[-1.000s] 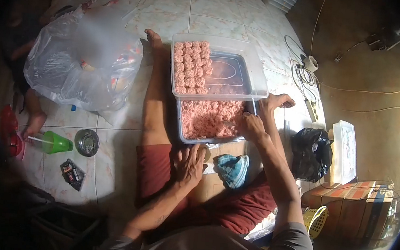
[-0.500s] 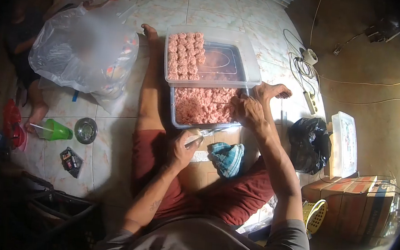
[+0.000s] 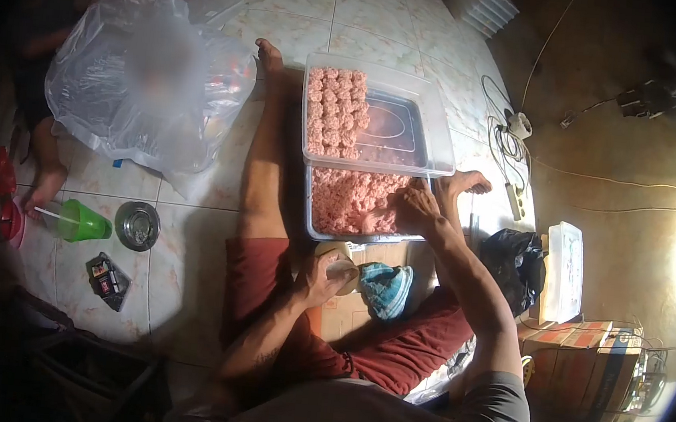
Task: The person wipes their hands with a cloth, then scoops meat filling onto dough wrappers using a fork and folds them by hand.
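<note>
My right hand point(image 3: 422, 209) reaches into the right side of the lower tub point(image 3: 311, 218), fingers curled down into a pink crumbly mixture point(image 3: 347, 200). Overlapping that tub's far side is a clear plastic container point(image 3: 446, 144). Rows of pink crumbly lumps point(image 3: 332, 114) fill its left part; the rest shows bare bottom. My left hand point(image 3: 322, 280), just below the tub's near edge, is closed around a pale, rounded object point(image 3: 341, 270); I cannot tell its exact kind. To its right lies a teal checked cloth point(image 3: 385, 289) on brown cardboard point(image 3: 342, 316).
A large clear plastic bag point(image 3: 139, 89) sits at the left near another person's foot point(image 3: 49, 184). Close by are a green cup point(image 3: 88, 221) and a glass ashtray point(image 3: 137, 226). At right lie a black bag point(image 3: 513, 262), a power strip point(image 3: 513, 201) and cardboard boxes point(image 3: 574, 356).
The view has shifted, so the tubs appear lower and further right. My left hand's object has turned, showing a rounder face. My right hand stays at the mixture's right side.
</note>
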`<state>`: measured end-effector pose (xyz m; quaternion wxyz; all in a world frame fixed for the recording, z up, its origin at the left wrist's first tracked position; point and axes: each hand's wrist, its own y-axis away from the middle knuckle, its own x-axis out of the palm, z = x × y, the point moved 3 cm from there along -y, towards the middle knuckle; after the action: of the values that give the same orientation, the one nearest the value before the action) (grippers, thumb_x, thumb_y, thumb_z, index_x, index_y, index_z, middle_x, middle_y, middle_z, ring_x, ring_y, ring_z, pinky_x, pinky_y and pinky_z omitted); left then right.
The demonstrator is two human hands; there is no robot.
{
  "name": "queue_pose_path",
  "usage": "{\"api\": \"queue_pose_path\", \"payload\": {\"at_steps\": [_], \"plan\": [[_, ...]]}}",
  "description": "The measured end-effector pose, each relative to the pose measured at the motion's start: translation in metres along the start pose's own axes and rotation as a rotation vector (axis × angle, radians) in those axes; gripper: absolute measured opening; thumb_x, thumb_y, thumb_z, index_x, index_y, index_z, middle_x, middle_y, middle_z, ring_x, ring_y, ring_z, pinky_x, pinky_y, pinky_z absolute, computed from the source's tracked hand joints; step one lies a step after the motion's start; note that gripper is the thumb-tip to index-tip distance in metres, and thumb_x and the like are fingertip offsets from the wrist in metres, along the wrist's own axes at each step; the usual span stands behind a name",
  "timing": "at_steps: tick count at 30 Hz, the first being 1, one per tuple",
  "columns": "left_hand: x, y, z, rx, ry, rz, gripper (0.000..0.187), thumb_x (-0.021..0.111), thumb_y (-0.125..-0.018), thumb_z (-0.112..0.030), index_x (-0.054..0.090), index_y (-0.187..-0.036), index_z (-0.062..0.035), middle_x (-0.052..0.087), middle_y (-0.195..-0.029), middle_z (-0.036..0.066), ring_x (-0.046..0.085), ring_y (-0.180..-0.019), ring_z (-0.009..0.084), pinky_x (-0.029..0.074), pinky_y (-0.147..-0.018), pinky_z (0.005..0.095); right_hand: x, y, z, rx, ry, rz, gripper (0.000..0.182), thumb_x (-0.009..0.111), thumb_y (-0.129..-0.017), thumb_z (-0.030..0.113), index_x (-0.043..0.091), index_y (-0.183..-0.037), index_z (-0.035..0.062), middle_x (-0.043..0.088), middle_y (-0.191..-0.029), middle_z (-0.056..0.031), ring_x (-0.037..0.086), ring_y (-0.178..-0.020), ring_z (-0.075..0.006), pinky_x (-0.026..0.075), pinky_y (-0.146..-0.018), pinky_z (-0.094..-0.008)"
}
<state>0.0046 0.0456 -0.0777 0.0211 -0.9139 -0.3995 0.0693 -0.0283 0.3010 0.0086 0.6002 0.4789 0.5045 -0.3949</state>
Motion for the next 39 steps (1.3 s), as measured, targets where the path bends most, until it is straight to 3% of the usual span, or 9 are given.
{"api": "queue_pose_path", "payload": {"at_steps": [6, 10, 13, 16, 18, 21, 27, 34, 39], "plan": [[0.0, 0.002, 0.003, 0.012, 0.152, 0.013, 0.015, 0.073, -0.092, -0.01, 0.067, -0.102, -0.0002, 0.072, -0.087, 0.009, 0.069, -0.085, 0.0147, 0.055, -0.079, 0.0321, 0.025, 0.0, -0.006, -0.109, -0.128, -0.148, 0.005, 0.061, -0.083, 0.017, 0.066, -0.084, 0.0158, 0.068, -0.082, -0.004, 0.067, -0.085, -0.0237, 0.039, -0.089, -0.05], [0.005, 0.001, 0.014, 0.005, 0.176, 0.043, 0.015, 0.071, -0.094, -0.014, 0.066, -0.1, -0.001, 0.068, -0.088, 0.003, 0.062, -0.084, 0.0094, 0.052, -0.077, 0.0291, 0.044, -0.011, 0.008, 0.114, 0.216, 0.154, 0.009, 0.059, -0.082, 0.015, 0.067, -0.085, 0.0169, 0.072, -0.088, -0.0059, 0.069, -0.092, -0.0255, 0.036, -0.087, -0.0508], [0.02, 0.005, 0.048, -0.116, 0.333, -0.084, 0.017, 0.068, -0.097, -0.02, 0.066, -0.101, -0.0036, 0.063, -0.092, -0.002, 0.057, -0.087, 0.0063, 0.048, -0.079, 0.0247, 0.01, 0.003, 0.017, 0.086, -0.137, 0.081, 0.011, 0.058, -0.088, 0.017, 0.069, -0.088, 0.0133, 0.071, -0.087, -0.0079, 0.07, -0.092, -0.0278, 0.041, -0.087, -0.049], [0.006, -0.001, 0.001, -0.224, 0.488, 0.063, 0.017, 0.066, -0.1, -0.024, 0.066, -0.101, -0.0069, 0.059, -0.094, -0.006, 0.053, -0.086, 0.0047, 0.045, -0.079, 0.0219, 0.001, 0.023, 0.004, 0.134, -0.458, 0.059, 0.014, 0.06, -0.093, 0.019, 0.067, -0.091, 0.0068, 0.069, -0.087, -0.0121, 0.069, -0.085, -0.0313, 0.05, -0.078, -0.0461], [0.004, -0.003, -0.004, -0.25, 0.528, 0.138, 0.034, 0.062, -0.103, -0.036, 0.066, -0.114, -0.0047, 0.066, -0.104, 0.001, 0.062, -0.094, 0.0106, 0.05, -0.087, 0.0274, -0.003, 0.045, 0.006, 0.042, -0.685, -0.407, 0.013, 0.06, -0.094, 0.012, 0.069, -0.09, 0.0038, 0.069, -0.078, -0.0155, 0.069, -0.082, -0.0366, 0.051, -0.074, -0.0436], [0.007, -0.015, -0.02, -0.46, 1.306, 0.078, 0.078, 0.042, -0.103, -0.062, 0.047, -0.145, 0.0035, 0.062, -0.139, 0.019, 0.06, -0.128, 0.0307, 0.049, -0.109, 0.0442, -0.036, 0.072, 0.035, 0.254, -0.784, -0.411, 0.01, 0.062, -0.093, 0.002, 0.069, -0.1, -0.0003, 0.069, -0.085, -0.0171, 0.068, -0.082, -0.0364, 0.053, -0.072, -0.0393], [0.008, -0.063, -0.058, -0.225, 1.608, 0.032, 0.077, 0.044, -0.102, -0.063, 0.051, -0.14, 0.0044, 0.061, -0.139, 0.019, 0.057, -0.13, 0.0331, 0.042, -0.114, 0.046, -0.01, 0.102, 0.083, 0.364, -0.551, -0.817, 0.021, 0.058, -0.093, -0.005, 0.069, -0.108, 0.002, 0.063, -0.092, -0.0161, 0.065, -0.082, -0.0345, 0.052, -0.068, -0.042], [0.008, -0.077, -0.056, -0.226, 1.411, -0.088, 0.083, 0.043, -0.101, -0.065, 0.047, -0.143, 0.0072, 0.052, -0.147, 0.024, 0.046, -0.14, 0.0362, 0.03, -0.121, 0.0534, 0.012, 0.094, 0.111, 0.303, -0.532, -0.902, 0.039, 0.06, -0.081, -0.009, 0.067, -0.117, 0.0013, 0.06, -0.1, -0.0161, 0.06, -0.094, -0.0365, 0.051, -0.081, -0.0454], [-0.008, -0.065, -0.046, -0.313, 1.705, -0.121, 0.074, 0.054, -0.099, -0.053, 0.05, -0.137, 0.01, 0.056, -0.141, 0.028, 0.053, -0.133, 0.0395, 0.039, -0.115, 0.0537, 0.023, 0.102, 0.114, 0.169, -0.374, -0.715, 0.046, 0.059, -0.081, -0.004, 0.064, -0.126, 0.0028, 0.06, -0.105, -0.0157, 0.058, -0.097, -0.0358, 0.05, -0.086, -0.0438]]}}
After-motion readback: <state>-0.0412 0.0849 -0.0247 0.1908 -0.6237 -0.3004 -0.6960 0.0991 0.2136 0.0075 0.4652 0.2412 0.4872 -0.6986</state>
